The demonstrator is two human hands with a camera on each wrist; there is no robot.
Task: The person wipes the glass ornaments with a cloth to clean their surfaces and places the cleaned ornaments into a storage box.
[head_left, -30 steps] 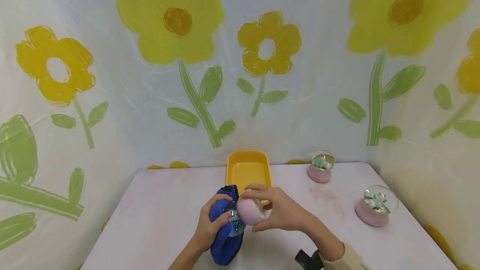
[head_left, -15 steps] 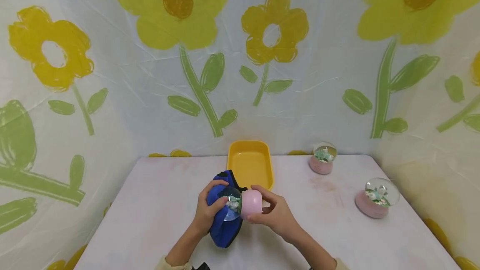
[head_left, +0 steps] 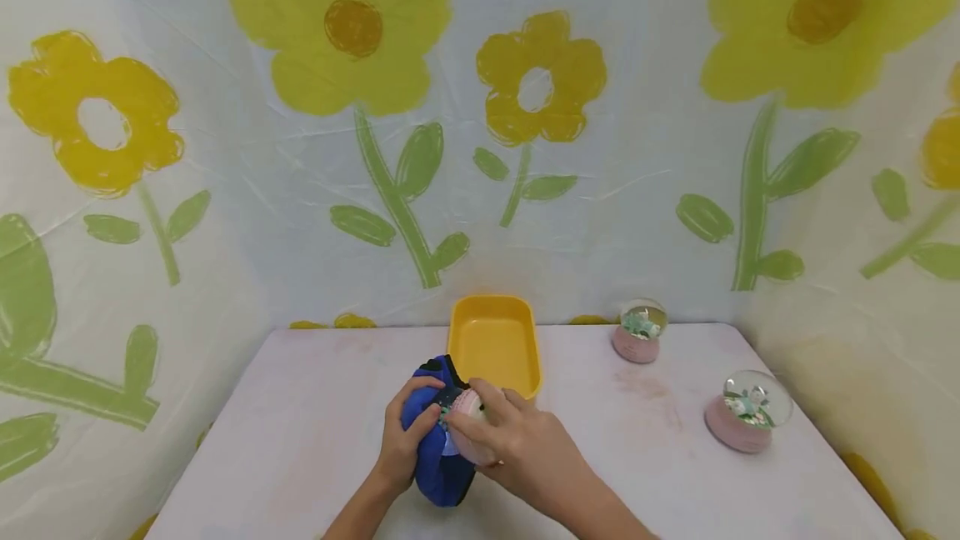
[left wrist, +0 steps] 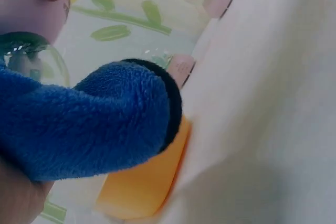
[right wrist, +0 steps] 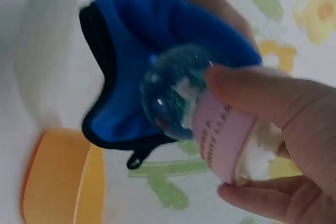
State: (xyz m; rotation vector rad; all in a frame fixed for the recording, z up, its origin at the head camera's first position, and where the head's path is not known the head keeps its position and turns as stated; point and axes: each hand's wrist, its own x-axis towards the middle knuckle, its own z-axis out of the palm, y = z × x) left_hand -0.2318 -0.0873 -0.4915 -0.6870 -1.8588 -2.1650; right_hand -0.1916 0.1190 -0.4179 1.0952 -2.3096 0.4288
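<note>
In the head view my left hand (head_left: 397, 444) holds a blue cloth (head_left: 442, 482) with a dark border, folded against the glass ball of a snow globe (right wrist: 176, 93). My right hand (head_left: 540, 452) grips the globe's pink base (right wrist: 218, 135), thumb on one side and fingers on the other. The globe lies tilted on its side above the table, its ball pressed into the cloth. Printed lettering shows on the base in the right wrist view, but it is blurred. A small loop hangs from the cloth's edge there.
A yellow tray (head_left: 495, 348) stands at the back middle of the table, just beyond the hands. Two more pink-based snow globes stand on the right, one farther back (head_left: 637, 344) and one nearer (head_left: 738, 427). A flower-patterned sheet (head_left: 615, 232) rises behind the table.
The snow globe has been turned in the hands, and the right hand has rolled over so its back now faces up. The left hand keeps the cloth against the ball.
</note>
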